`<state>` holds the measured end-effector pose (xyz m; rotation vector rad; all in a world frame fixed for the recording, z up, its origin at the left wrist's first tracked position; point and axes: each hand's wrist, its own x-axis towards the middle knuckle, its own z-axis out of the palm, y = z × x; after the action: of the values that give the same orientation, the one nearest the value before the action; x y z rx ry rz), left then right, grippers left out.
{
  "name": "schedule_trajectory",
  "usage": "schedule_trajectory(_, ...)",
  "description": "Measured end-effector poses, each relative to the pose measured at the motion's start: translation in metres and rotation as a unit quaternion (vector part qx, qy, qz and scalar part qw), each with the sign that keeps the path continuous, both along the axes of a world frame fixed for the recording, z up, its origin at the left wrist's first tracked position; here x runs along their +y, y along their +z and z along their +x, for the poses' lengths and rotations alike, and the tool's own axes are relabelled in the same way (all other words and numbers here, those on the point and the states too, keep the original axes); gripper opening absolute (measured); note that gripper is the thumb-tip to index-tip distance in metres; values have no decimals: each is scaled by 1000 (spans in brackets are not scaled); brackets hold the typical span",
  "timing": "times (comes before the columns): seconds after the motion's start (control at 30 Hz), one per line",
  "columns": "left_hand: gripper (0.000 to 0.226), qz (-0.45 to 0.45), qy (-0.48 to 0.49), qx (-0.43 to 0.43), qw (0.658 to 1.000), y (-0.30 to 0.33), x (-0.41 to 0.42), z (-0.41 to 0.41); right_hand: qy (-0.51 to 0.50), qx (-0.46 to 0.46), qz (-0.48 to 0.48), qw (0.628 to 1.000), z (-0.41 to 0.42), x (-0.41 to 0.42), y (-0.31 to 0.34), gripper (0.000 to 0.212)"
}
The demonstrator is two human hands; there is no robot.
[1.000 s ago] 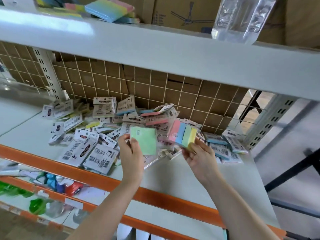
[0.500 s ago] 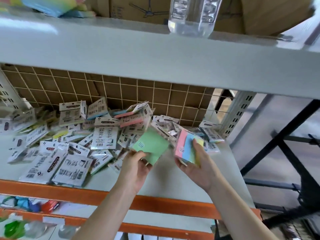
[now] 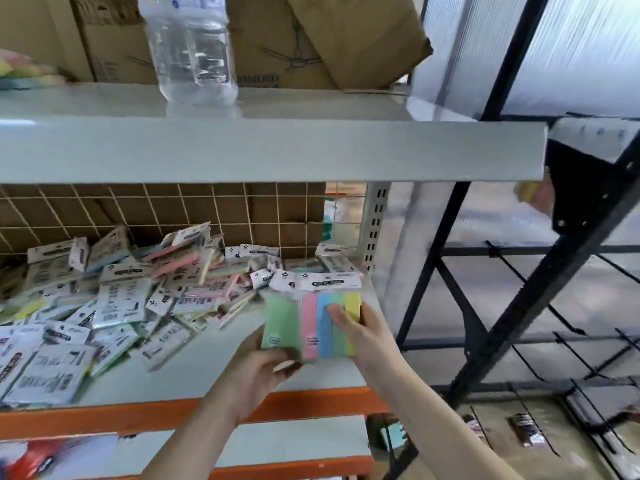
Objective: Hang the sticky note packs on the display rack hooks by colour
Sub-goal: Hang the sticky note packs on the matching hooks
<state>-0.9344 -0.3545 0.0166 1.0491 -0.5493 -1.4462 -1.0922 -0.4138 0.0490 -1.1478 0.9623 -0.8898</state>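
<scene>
So both hands were up over the right end of the grey shelf (image 3: 214,358). The left hand (image 3: 258,370) had a plain green pack (image 3: 280,322) by its bottom edge, fingers curled under it in a firm grip. The right hand (image 3: 360,336) had the striped pack (image 3: 327,323) (pink, blue, green, yellow strips, white header card on top) with the thumb pressed on the front and the fingers wrapped behind. The two packs sat side by side, touching, striped one overlapping the green one a bit. Behind them was a big messy pile of packs (image 3: 114,299) spread across the shelf, against a wire grid back. A clear water bottle (image 3: 192,46) stood on the shelf above, next to cardboard boxes (image 3: 277,39). A black metal frame (image 3: 512,271) stood off to the right.
</scene>
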Motion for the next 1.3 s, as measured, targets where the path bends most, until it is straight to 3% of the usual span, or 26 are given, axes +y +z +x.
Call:
schedule_trajectory(0.23, 19, 1, 5, -106, 994, 16, 17, -41, 25, 37, -107, 993, -59, 20, 14, 10)
schedule_trajectory(0.4, 32, -23, 44, -197, 979, 38, 28, -86, 79, 47, -132, 987, -107, 41, 21, 2)
schedule_trajectory(0.6, 38, -42, 84, -235, 967, 54, 39, -160, 76, 59, -141, 985, -171, 61, 25, 8)
schedule_trajectory(0.77, 32, -96, 91, -272, 953, 60, 44, -214, 19, 54, -152, 987, -237, 69, 35, 8)
schedule_trajectory(0.97, 30, -159, 107, -309, 932, 81, 41, -265, -94, -8, -159, 983, -305, 67, 48, 29)
schedule_trajectory(1.13, 39, -215, 126, -352, 902, 97, 33, -293, -197, 7, -168, 966, -344, 56, 63, 35)
schedule_trajectory(1.23, 46, -234, 125, -351, 898, 104, 24, -308, -229, 8, -166, 959, -361, 47, 72, 24)
schedule_trajectory(1.3, 31, -237, 116, -343, 901, 111, 17, -317, -238, 2, -162, 958, -368, 41, 77, 22)
